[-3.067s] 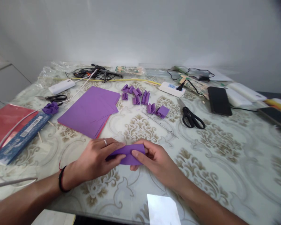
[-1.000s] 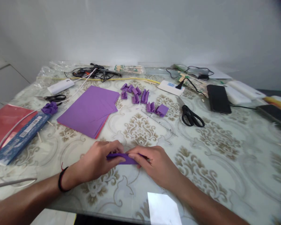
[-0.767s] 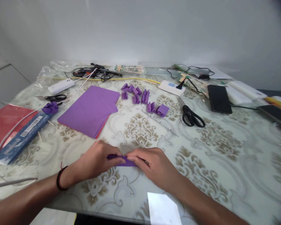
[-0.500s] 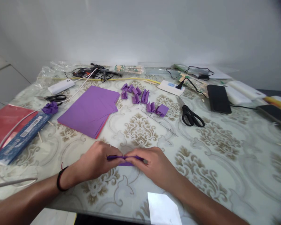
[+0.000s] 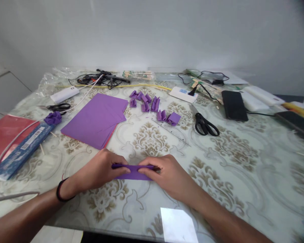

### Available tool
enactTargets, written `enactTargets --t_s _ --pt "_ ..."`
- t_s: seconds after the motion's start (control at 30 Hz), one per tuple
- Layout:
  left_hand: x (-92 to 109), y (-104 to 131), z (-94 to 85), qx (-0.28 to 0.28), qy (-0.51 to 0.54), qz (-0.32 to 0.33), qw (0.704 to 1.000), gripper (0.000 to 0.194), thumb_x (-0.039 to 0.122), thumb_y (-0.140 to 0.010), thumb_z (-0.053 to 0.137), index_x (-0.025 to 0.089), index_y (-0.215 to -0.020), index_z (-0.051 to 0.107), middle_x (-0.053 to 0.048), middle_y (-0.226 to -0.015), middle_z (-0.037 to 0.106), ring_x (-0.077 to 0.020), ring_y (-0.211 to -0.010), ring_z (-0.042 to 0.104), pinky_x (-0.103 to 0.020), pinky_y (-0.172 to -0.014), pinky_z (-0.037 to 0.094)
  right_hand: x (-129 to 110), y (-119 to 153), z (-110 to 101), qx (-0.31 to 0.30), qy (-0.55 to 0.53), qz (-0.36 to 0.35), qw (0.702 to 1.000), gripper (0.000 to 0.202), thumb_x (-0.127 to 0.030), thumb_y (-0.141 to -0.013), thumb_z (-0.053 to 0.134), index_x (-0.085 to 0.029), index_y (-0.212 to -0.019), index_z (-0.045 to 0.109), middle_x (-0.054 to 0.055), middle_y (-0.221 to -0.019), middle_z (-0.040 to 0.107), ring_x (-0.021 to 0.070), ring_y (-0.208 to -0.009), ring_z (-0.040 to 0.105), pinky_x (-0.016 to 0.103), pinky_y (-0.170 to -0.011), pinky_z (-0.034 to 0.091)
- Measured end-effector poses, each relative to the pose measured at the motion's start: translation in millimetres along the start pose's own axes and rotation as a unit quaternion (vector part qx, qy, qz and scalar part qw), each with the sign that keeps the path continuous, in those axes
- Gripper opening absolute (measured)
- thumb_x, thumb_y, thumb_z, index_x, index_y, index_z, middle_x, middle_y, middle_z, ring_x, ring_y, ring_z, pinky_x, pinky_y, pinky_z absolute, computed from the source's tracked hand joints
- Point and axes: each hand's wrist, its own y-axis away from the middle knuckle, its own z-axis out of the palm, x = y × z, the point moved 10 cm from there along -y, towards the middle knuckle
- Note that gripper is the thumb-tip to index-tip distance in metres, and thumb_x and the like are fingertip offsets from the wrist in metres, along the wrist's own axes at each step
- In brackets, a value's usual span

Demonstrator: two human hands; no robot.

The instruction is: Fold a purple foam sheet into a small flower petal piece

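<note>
A folded strip of purple paper [image 5: 134, 172] lies low over the tablecloth, near the front of the table. My left hand [image 5: 107, 170] pinches its left end between thumb and fingers. At the right end, my right hand [image 5: 162, 172] pinches it the same way, and the middle shows between the two thumbs. Behind my left hand lies a stack of purple sheets [image 5: 96, 118] with a red edge below. Several small folded purple pieces [image 5: 145, 106] sit farther back, beside a clear ruler [image 5: 172, 131].
Black scissors [image 5: 205, 125] and a black phone [image 5: 234, 105] lie at the right, near a white power strip [image 5: 183, 94]. Red and blue packets [image 5: 27, 143], a crumpled purple piece [image 5: 53, 117] and a white cable are at the left. A white paper [image 5: 178, 225] lies in front.
My hands have moved apart along the purple strip, uncovering its middle. The view has shifted slightly.
</note>
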Motion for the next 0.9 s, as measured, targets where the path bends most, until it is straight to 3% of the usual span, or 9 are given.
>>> enactTargets --t_s 0.2,0.5,0.63,0.8,0.9 --pt "-9 -3 -12.8 0.003 0.033 -0.031 0.999 0.021 0.031 -0.092 0.072 0.016 -0.085 0.084 0.0 -0.065 0.073 -0.0118 -0.058 0.057 -0.02 -0.054 0.039 4 -2 -15 0.024 -0.01 0.007 1.0 0.013 -0.029 -0.093 0.073 -0.026 -0.095 0.085 0.001 -0.083 0.083 0.0196 -0.07 0.071 0.029 -0.061 0.05" --pt "-31 -5 -31.1 0.064 0.174 -0.059 0.981 0.021 0.038 -0.087 0.081 0.018 -0.093 0.083 -0.004 -0.079 0.08 -0.0164 -0.067 0.069 -0.023 -0.058 0.051 5 -5 -25 0.024 -0.087 0.027 0.996 0.015 -0.032 -0.09 0.073 -0.025 -0.099 0.083 0.001 -0.094 0.083 0.0207 -0.079 0.073 0.031 -0.073 0.055" --pt "-34 -5 -39.5 0.097 0.212 -0.066 0.97 0.023 0.036 -0.084 0.083 0.016 -0.095 0.08 -0.002 -0.075 0.075 -0.0145 -0.064 0.066 -0.021 -0.055 0.047 16 -7 -28 0.038 -0.114 0.053 0.991 0.019 -0.036 -0.088 0.074 -0.024 -0.101 0.082 0.002 -0.088 0.08 0.0201 -0.075 0.07 0.031 -0.069 0.052" --pt "-31 -2 -55.0 0.155 0.218 -0.051 0.962 0.028 0.033 -0.084 0.083 0.015 -0.103 0.073 0.002 -0.066 0.064 -0.012 -0.06 0.058 -0.019 -0.052 0.04 23 -7 -31 0.044 -0.13 0.071 0.988 0.03 -0.041 -0.087 0.073 -0.022 -0.108 0.08 -0.002 -0.064 0.066 0.0183 -0.06 0.061 0.031 -0.06 0.047" --pt "-31 -3 -56.4 0.175 0.23 -0.043 0.956 0.028 0.03 -0.084 0.083 0.015 -0.105 0.072 0.006 -0.061 0.054 -0.0092 -0.054 0.051 -0.018 -0.05 0.037 23 -7 -34 0.048 -0.136 0.068 0.987 0.029 -0.039 -0.088 0.072 -0.021 -0.11 0.079 -0.003 -0.064 0.065 0.0179 -0.061 0.062 0.031 -0.061 0.048"
